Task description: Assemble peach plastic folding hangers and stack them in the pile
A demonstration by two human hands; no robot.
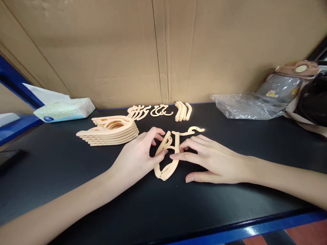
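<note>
A folded peach plastic hanger [167, 163] lies on the black tabletop [76, 177], its hook [192, 130] pointing right. My left hand [138, 157] pinches the hanger's left arm between thumb and fingers. From the right, my right hand [212, 159] presses its fingertips on the hanger's other arm, the remaining fingers spread on the table. Behind my left hand stands a stack of folded hangers [109, 131].
Loose hooks [150, 111] and a small bundle of curved hanger arms [183, 111] lie by the cardboard wall. A tissue pack [63, 109] sits at the back left. A crumpled clear plastic bag [242, 106] and a bottle [286, 85] are at the back right.
</note>
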